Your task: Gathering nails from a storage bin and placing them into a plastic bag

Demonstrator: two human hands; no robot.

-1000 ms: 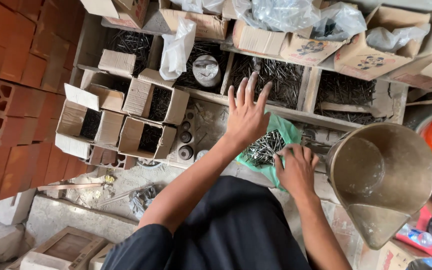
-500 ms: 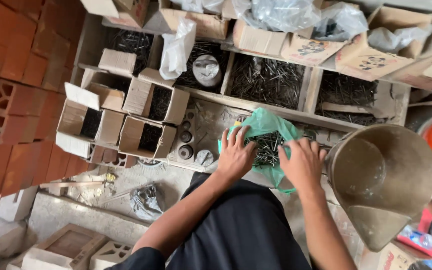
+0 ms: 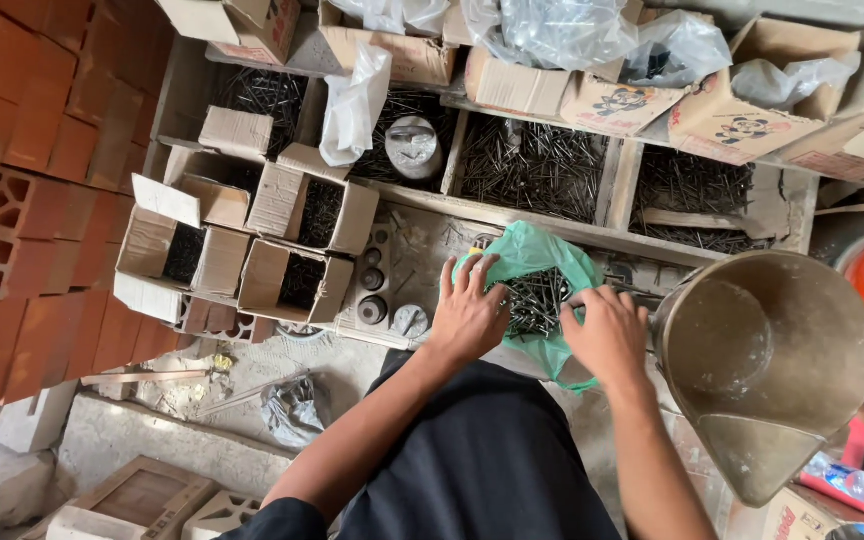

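Both hands have closed in: left hand (image 3: pixel 469 312) and right hand (image 3: pixel 607 333) grip the thin green plastic bag (image 3: pixel 542 262), probably spreading its mouth around the dark nails (image 3: pixel 535 300).

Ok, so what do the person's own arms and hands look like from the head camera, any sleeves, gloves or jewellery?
Both hands are bare: the left hand and the right hand wear no gloves, and no rings or watch show. The forearms are uncovered to the elbow. A dark short sleeve shows at the left upper arm. The right arm's upper part is out of frame.

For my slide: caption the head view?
Both hands, left and right, hold open a green bag of nails beside a metal scoop.
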